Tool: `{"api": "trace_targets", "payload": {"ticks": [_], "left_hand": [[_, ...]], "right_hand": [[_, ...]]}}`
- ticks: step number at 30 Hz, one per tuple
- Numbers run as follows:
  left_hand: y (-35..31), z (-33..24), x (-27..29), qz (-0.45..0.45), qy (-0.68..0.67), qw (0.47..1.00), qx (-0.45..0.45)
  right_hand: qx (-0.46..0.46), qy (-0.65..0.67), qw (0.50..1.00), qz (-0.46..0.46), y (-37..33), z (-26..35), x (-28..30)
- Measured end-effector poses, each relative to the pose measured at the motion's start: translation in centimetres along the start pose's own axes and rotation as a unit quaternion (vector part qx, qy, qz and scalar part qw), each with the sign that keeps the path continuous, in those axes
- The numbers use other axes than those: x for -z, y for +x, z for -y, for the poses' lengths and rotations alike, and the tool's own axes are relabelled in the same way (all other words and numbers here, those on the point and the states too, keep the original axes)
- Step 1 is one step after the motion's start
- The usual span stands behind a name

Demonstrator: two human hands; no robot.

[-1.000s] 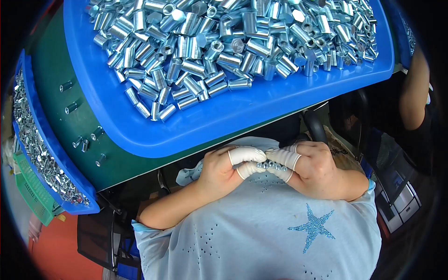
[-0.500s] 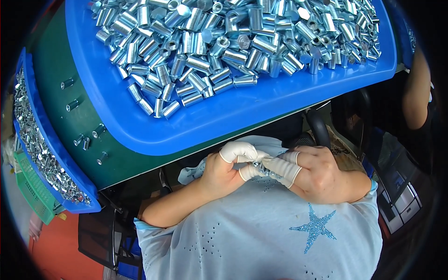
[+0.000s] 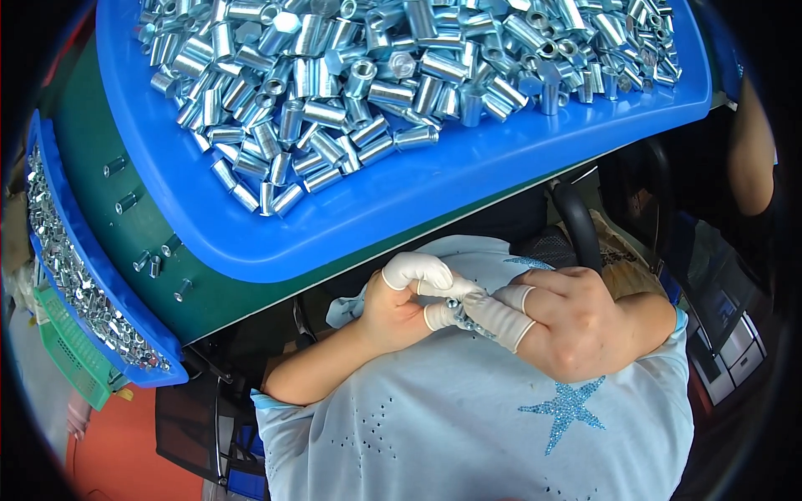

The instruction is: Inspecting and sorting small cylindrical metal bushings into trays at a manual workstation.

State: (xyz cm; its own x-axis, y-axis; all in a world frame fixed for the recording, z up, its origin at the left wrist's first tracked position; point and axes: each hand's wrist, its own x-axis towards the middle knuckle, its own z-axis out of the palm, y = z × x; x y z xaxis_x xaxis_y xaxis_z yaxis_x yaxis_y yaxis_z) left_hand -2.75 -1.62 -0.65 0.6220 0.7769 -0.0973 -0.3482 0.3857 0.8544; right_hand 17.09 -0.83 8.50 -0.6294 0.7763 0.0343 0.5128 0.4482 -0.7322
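Pinching small tubular metal fasteners between them, the left hand and right hand met before the pale-blue shirt; the partly hidden cluster slanted down and rightward, its exposed end beside the left thumb.

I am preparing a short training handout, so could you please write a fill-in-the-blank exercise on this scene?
The left hand and right hand hold small metal parts; their finger covers are coloured ____.
The large tray of metal cylinders is coloured ____.
Loose cylinders lie on a tabletop coloured ____.
The glittering motif on the shirt is shaped like a ____.
Missing words: white; blue; green; star.
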Motion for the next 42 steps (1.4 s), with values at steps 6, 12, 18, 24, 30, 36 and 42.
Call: {"api": "trace_targets", "payload": {"ticks": [6,12,18,24,30,36,42], "left_hand": [[-0.1,0.2,0.2,0.007,-0.042,0.999,-0.002],[-0.2,0.0,0.2,0.006,-0.05,0.999,-0.001],[0.5,-1.9,0.6,0.005,0.106,0.993,-0.042],[2.6,-6.3,-0.4,-0.013,0.428,0.903,0.02],[1.9,-10.9,-2.1,0.071,0.567,0.821,0.006],[0.5,-17.2,-0.9,-0.034,0.584,0.809,-0.06],[2.8,-19.0,6.0,-0.359,0.507,0.771,-0.142]], "right_hand": [[0.006,-0.017,1.0,0.001,0.5,0.4,0.4],[0.011,-0.02,1.0,-0.004,0.6,0.6,0.5],[-0.055,0.044,0.998,0.0,0.4,0.0,0.0],[-0.179,0.311,0.932,-0.043,0.8,-1.7,-1.6],[-0.313,0.732,0.605,-0.001,1.0,-1.1,-1.8],[-0.285,0.785,0.548,0.056,3.0,-0.6,-1.0],[-0.23,0.76,0.606,-0.051,4.0,0.7,4.0]]}}
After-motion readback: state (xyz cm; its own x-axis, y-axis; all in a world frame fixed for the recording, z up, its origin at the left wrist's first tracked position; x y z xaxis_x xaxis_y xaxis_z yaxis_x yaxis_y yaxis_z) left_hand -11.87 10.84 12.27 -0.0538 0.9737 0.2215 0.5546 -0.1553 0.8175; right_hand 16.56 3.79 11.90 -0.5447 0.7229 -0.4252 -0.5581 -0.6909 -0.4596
